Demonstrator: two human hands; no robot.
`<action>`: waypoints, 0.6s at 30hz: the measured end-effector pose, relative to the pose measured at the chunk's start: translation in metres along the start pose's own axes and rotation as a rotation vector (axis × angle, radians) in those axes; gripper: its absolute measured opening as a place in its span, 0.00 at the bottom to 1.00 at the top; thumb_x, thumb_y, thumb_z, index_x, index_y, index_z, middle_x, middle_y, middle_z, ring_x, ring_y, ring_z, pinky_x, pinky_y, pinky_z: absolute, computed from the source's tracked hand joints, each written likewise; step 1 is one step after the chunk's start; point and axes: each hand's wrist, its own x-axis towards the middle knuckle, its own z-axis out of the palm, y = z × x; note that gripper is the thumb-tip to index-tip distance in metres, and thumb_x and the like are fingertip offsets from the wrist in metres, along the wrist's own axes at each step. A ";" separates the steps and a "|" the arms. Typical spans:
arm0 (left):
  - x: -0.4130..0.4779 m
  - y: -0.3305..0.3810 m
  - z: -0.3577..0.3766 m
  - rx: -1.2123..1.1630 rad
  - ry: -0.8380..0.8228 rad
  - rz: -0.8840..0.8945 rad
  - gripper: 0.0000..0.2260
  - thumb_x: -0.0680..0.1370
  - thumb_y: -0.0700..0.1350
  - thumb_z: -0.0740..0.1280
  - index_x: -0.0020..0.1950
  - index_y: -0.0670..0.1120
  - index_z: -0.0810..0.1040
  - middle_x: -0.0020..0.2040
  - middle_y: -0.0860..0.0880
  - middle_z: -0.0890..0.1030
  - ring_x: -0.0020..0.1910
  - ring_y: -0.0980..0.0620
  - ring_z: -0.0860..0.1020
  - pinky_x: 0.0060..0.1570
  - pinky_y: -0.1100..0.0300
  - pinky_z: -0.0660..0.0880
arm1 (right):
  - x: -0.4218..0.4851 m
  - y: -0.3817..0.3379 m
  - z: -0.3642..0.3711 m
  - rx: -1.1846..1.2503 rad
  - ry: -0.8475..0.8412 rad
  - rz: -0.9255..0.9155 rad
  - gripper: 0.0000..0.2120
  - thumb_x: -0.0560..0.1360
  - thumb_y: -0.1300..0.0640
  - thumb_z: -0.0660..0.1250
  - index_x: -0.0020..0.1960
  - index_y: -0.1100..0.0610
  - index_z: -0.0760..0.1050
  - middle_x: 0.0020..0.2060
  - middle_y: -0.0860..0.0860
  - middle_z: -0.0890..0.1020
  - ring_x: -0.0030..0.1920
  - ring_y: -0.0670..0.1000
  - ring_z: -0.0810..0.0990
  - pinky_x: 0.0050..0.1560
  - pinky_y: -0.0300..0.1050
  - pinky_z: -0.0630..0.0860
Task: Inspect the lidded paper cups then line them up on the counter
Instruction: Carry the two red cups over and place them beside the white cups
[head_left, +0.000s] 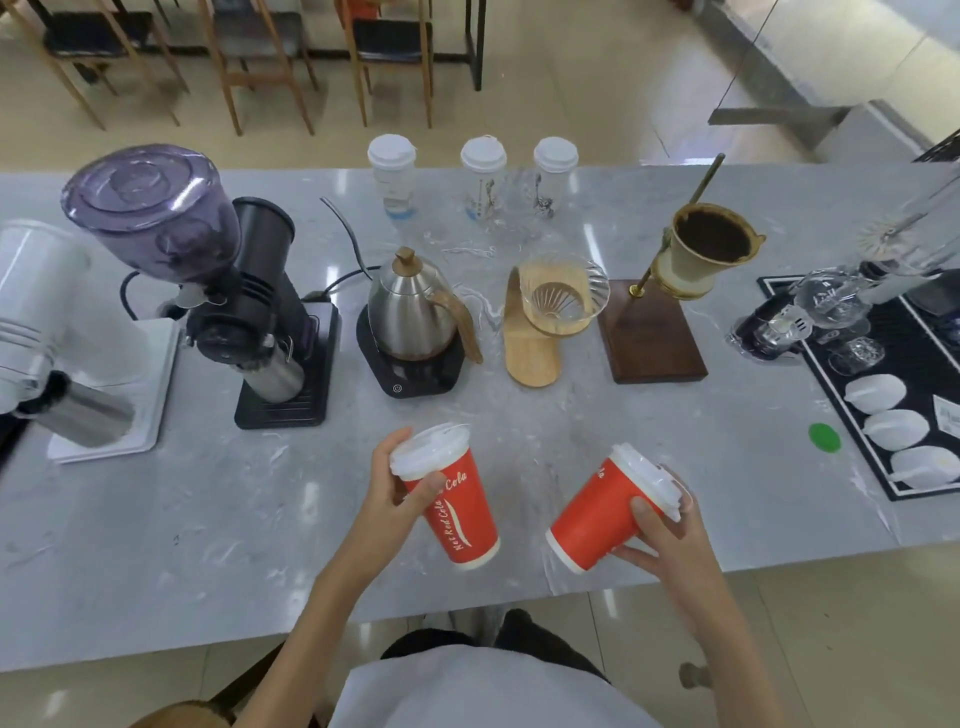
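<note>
I hold two red paper cups with white lids above the near part of the grey marble counter (208, 519). My left hand (392, 493) grips the left red cup (457, 512) near its lid, the cup nearly upright with white lettering facing me. My right hand (662, 525) grips the right red cup (597, 514) by its lid end, tipped strongly so its base points down-left. At the counter's far edge stand three white lidded cups: left white cup (392, 174), middle white cup (483, 176), right white cup (555, 174).
Between me and the white cups stand a black coffee grinder (260, 306), a white grinder (62, 338), a steel kettle on a black scale (415, 317), a glass dripper on a wooden stand (556, 306), a filter dripper with grounds (711, 249), and a black mat with glassware (883, 364).
</note>
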 end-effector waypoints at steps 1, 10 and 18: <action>0.000 0.004 -0.003 0.003 0.000 0.000 0.24 0.74 0.53 0.69 0.66 0.64 0.63 0.65 0.52 0.74 0.58 0.53 0.81 0.45 0.65 0.81 | -0.002 -0.003 0.001 -0.024 0.003 -0.012 0.36 0.68 0.48 0.74 0.73 0.40 0.64 0.66 0.47 0.74 0.62 0.51 0.79 0.43 0.46 0.84; 0.018 0.079 -0.013 0.018 -0.021 0.148 0.32 0.66 0.66 0.76 0.66 0.66 0.68 0.60 0.65 0.79 0.60 0.59 0.80 0.47 0.65 0.80 | 0.022 -0.091 0.009 -0.147 -0.030 -0.165 0.40 0.67 0.46 0.73 0.75 0.43 0.61 0.66 0.47 0.74 0.64 0.51 0.77 0.43 0.41 0.84; 0.065 0.183 0.044 0.051 0.002 0.430 0.29 0.75 0.54 0.73 0.71 0.63 0.64 0.64 0.69 0.76 0.63 0.65 0.77 0.50 0.72 0.77 | 0.053 -0.232 -0.022 -0.169 -0.126 -0.520 0.35 0.65 0.43 0.78 0.68 0.32 0.68 0.63 0.35 0.79 0.61 0.42 0.81 0.47 0.40 0.82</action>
